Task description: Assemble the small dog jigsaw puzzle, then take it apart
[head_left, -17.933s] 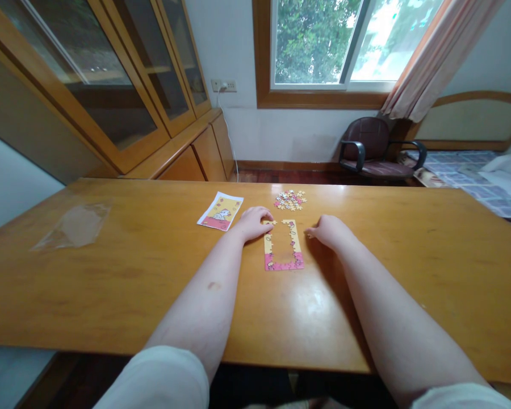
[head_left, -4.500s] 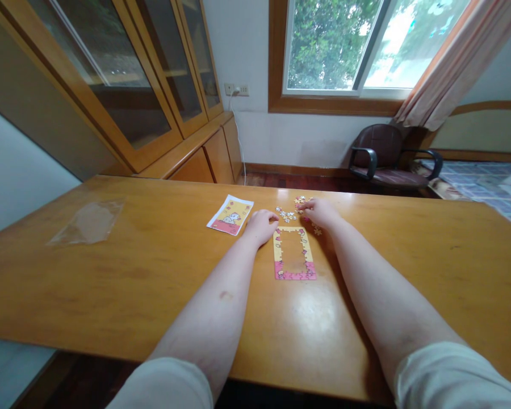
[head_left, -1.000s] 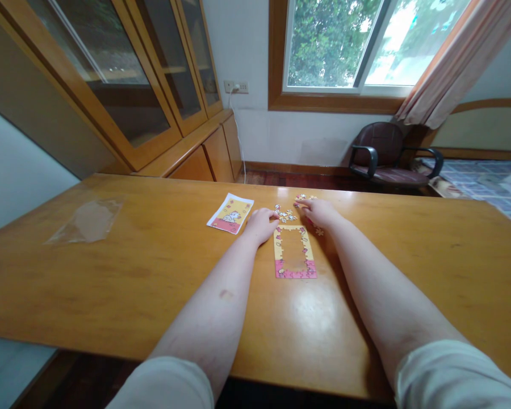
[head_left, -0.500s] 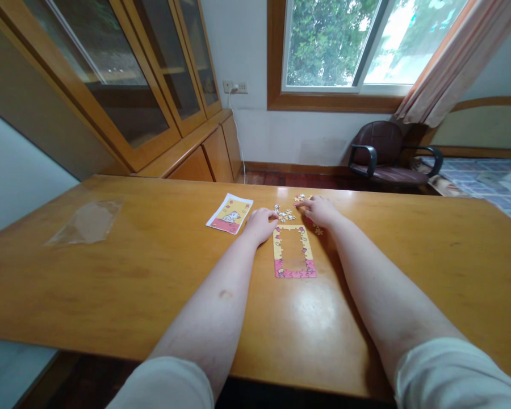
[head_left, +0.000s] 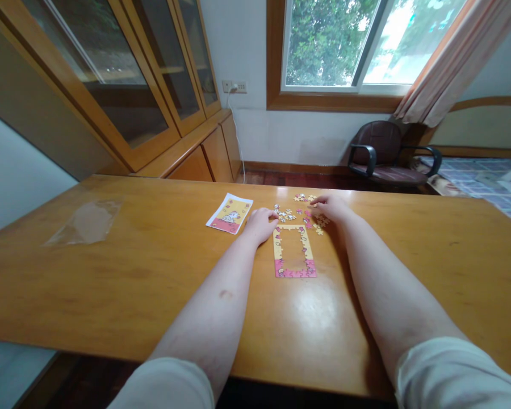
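A puzzle frame (head_left: 295,274) of joined yellow and pink jigsaw pieces lies in front of me, its middle showing the bare table. My left hand (head_left: 261,225) rests on the table at the frame's upper left corner, fingers loosely bent and apart, holding nothing I can see. Its fingertips are beside a cluster of white puzzle pieces (head_left: 286,216). My right hand (head_left: 330,208) hovers over the loose pieces on the right, its thumb and fingers apart. Near it are yellow pieces (head_left: 302,197), pink pieces (head_left: 308,222) and more yellow pieces (head_left: 319,230), partly under the hand.
A picture card (head_left: 230,214) with a white animal on yellow and pink lies left of my left hand. Farther left is a clear plastic bag (head_left: 87,221) on the wooden table (head_left: 162,244). Beyond the table stand a glass-door cabinet (head_left: 170,128) and an armchair (head_left: 381,147).
My right hand has shifted right, away from the far pieces, uncovering pink and yellow pieces. My left hand, the puzzle frame and the card stay where they were.
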Available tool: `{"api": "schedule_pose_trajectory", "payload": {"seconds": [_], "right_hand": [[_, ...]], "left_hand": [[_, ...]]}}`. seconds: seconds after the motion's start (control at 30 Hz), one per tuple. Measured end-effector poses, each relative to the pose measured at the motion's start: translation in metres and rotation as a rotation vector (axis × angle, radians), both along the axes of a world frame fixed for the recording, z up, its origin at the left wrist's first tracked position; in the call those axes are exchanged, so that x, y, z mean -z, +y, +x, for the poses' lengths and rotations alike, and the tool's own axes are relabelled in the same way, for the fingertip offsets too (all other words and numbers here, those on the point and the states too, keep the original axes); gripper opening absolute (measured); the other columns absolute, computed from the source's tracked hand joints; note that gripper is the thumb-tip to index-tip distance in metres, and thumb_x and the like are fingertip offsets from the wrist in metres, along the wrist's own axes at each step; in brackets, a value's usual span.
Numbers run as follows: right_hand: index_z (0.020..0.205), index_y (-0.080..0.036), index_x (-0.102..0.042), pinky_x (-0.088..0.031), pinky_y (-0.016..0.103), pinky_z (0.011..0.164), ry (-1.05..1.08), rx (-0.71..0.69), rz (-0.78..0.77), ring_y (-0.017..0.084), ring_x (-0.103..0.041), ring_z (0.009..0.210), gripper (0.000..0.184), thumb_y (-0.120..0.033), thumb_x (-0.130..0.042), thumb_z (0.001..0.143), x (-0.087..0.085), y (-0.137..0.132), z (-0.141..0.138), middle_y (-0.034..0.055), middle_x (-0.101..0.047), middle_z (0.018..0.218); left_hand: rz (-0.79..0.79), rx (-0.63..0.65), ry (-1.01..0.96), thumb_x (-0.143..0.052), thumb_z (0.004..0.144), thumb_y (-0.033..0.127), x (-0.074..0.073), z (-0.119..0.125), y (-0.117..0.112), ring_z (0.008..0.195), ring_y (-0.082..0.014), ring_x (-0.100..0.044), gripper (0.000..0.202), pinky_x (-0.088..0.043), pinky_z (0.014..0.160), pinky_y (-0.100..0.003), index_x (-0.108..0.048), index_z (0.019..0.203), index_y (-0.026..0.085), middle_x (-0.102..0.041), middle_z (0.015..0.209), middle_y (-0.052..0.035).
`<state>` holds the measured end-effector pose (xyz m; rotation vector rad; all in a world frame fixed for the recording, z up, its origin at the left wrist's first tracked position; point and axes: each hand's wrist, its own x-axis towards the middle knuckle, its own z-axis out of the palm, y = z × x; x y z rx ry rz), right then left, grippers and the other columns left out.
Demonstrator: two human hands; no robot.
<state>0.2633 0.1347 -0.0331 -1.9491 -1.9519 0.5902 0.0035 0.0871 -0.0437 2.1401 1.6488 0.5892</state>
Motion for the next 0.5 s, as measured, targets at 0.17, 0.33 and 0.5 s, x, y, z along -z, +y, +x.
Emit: {"api": "schedule_pose_trajectory", "payload": {"seconds": [0.17, 0.33, 0.5], "right_hand": [[0.089, -0.017, -0.077, -0.050, 0.029, 0.067, -0.096, 0.079, -0.059, 0.021, -0.068, 0.071, 0.022, -0.018, -0.058, 0.079, -0.007, 0.003, 0.008, 0.0083, -0.073, 0.076], [0.114, -0.016, -0.070, -0.044, 0.036, 0.097, -0.170, 0.024, 0.103, 0.026, -0.059, 0.114, 0.034, -0.027, -0.048, 0.091, -0.002, 0.003, 0.004, 0.0136, -0.066, 0.123], [0.138, -0.027, -0.052, -0.023, 0.053, 0.113, -0.279, -0.137, 0.090, 0.029, -0.034, 0.140, 0.045, -0.041, -0.042, 0.096, 0.011, 0.002, -0.002, 0.0074, -0.044, 0.150]], "left_hand": [[0.003, 0.000, 0.003, -0.056, 0.083, 0.026, 0.000, 0.000, 0.000, 0.109, -0.0241, -0.060, 0.026, -0.045, 0.101, -0.036, -0.075, 0.099, 0.022, -0.070, 0.110, -0.0065], [0.006, 0.001, 0.001, -0.056, 0.083, 0.026, 0.001, 0.000, 0.001, 0.108, -0.0227, -0.060, 0.025, -0.045, 0.101, -0.034, -0.075, 0.098, 0.022, -0.070, 0.110, -0.0058], [0.005, -0.003, 0.005, -0.057, 0.083, 0.026, 0.002, 0.000, 0.001, 0.109, -0.0228, -0.060, 0.025, -0.045, 0.100, -0.034, -0.075, 0.099, 0.023, -0.070, 0.110, -0.0054]]}}
